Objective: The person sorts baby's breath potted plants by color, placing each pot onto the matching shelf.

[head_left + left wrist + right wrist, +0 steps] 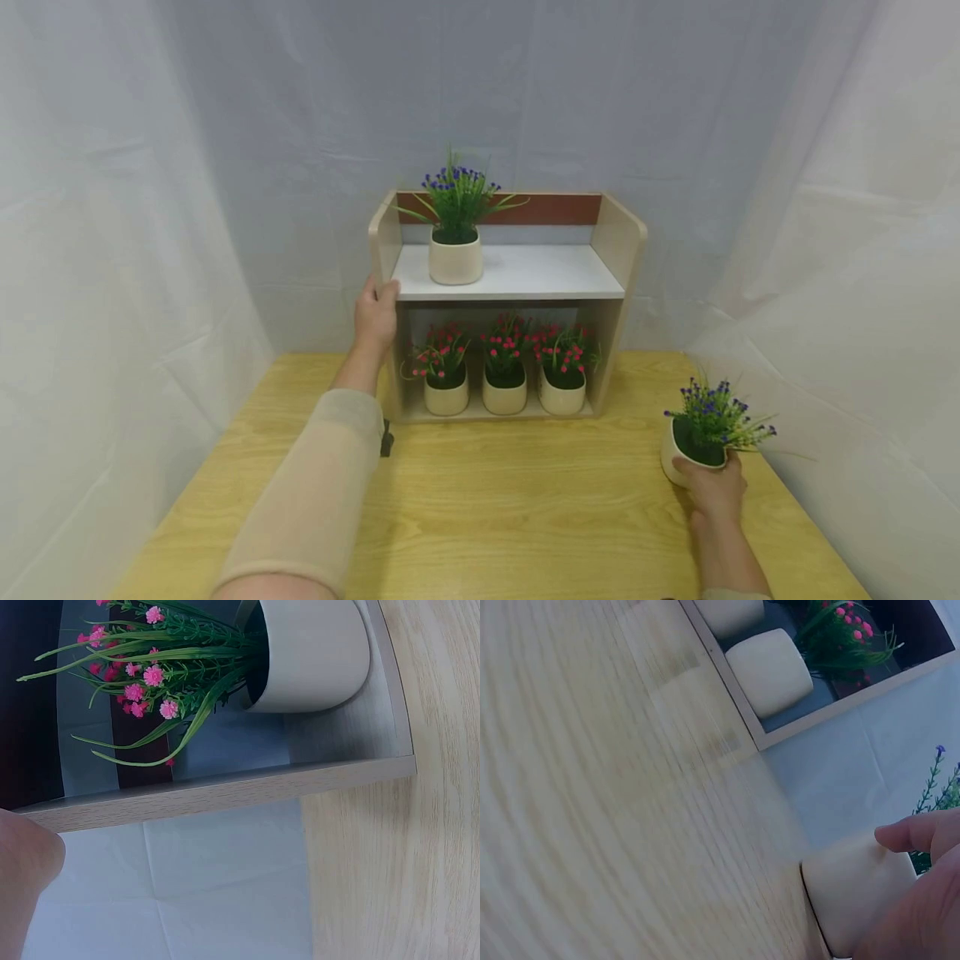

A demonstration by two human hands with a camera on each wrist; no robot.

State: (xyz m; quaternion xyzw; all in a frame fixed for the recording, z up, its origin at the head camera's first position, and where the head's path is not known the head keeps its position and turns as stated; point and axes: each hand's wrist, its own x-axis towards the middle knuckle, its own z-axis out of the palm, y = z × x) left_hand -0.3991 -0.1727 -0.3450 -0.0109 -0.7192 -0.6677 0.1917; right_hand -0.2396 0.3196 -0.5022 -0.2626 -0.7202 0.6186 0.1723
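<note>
My right hand grips a white potted plant with purple flowers at the right of the table; in the right wrist view the thumb lies over the pot. At the shelf's left side panel, my left hand holds the front edge, thumb toward the upper board. The small two-tier shelf stands at the back of the table. On its upper board, toward the left, sits another purple-flowered potted plant. Three pink-flowered potted plants stand in a row on the lower tier.
The wooden table extends in front of the shelf and to both sides. White sheeting hangs behind and along both sides. A small black object shows beside the left sleeve.
</note>
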